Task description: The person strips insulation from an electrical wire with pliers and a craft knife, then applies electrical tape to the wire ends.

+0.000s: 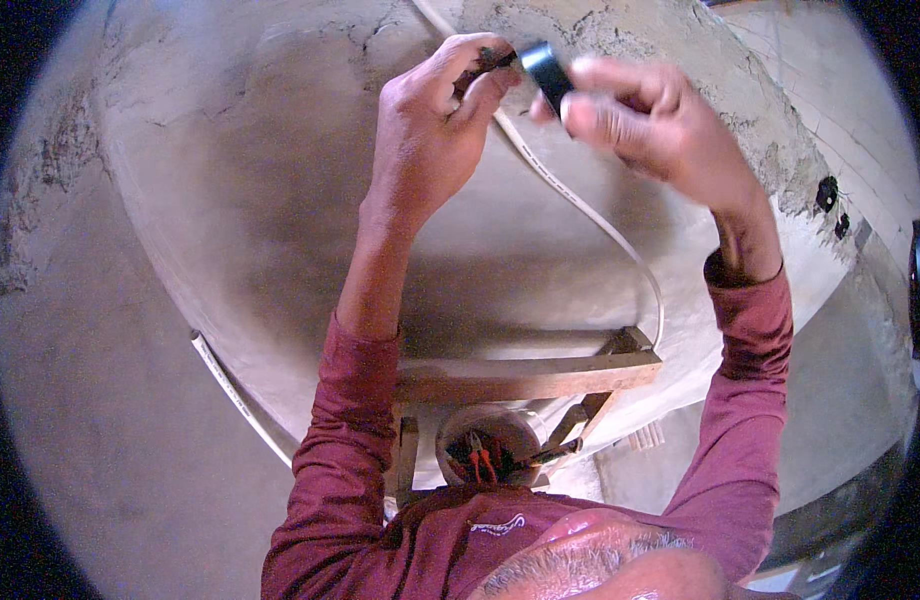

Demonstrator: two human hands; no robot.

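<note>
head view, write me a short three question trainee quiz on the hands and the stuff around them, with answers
1. Multiple choice: what does the right hand hold?
a) a hammer
b) a black roll
c) a paintbrush

2. True or false: the red-handled pliers lie in the round bucket.

3. Short answer: what partly covers the curved white tube near the top of the view?

Key:
1. b
2. True
3. The left hand
</note>
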